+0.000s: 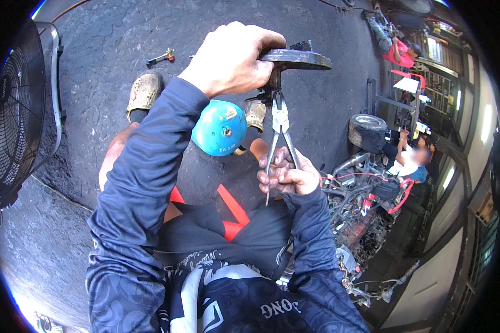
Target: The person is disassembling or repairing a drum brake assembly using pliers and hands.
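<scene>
My left hand (pixel 230 61) is closed round a dark, round, flat metal part (pixel 303 59), holding it up in front of me. A short stem juts from its underside. Gripped in my right hand (pixel 290 176) is a pair of pliers (pixel 281 119), handles slightly apart, jaws pointing up. The jaw tips meet the lower end of the stem; whether they bite on it I cannot tell. Below my left wrist, between my feet, stands a blue rounded tank (pixel 219 129) with a small fitting on top.
A small tool with a red end (pixel 162 57) lies on the dark floor (pixel 111 33). A large black fan (pixel 16 105) stands at the left. At the right are a tire (pixel 368 123), a heap of wires and parts (pixel 361 211), and two people, one in red (pixel 400 54), one in white (pixel 404 162).
</scene>
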A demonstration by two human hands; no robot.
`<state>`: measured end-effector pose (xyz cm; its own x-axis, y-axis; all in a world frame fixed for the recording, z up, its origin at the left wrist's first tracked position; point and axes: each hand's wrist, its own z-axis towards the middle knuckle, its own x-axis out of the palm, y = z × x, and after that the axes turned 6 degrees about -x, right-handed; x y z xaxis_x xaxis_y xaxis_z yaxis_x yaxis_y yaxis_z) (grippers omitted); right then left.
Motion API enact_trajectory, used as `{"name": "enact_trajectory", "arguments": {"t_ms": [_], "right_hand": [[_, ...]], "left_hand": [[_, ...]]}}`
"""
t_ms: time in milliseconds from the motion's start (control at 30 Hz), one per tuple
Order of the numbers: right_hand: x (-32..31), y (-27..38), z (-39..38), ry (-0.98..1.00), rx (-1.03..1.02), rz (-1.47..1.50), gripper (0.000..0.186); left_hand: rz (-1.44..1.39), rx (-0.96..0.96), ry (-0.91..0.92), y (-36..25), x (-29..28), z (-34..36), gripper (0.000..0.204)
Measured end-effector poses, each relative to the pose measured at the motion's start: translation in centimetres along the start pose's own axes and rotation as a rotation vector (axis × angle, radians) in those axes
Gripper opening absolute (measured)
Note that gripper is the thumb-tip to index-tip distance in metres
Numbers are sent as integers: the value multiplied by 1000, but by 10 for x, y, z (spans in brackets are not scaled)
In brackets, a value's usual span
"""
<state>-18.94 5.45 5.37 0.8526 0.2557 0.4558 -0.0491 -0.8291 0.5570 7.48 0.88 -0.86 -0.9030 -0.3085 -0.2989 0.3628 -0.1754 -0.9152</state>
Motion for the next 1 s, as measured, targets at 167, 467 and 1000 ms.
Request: {"name": "enact_trajectory", "arguments": {"t_ms": [167,467,1000], "right_hand": [[-17,-2,-3,104,0,171,41],[-20,1,-9,222,50,307,47],[14,0,-15,71,-55,174,38]], "left_hand": [[7,-23,-12,-3,-6,6,34],[-237,-41,39,-5,-10,2,30],[-284,-72,74,-3,-7,3,31]]}}
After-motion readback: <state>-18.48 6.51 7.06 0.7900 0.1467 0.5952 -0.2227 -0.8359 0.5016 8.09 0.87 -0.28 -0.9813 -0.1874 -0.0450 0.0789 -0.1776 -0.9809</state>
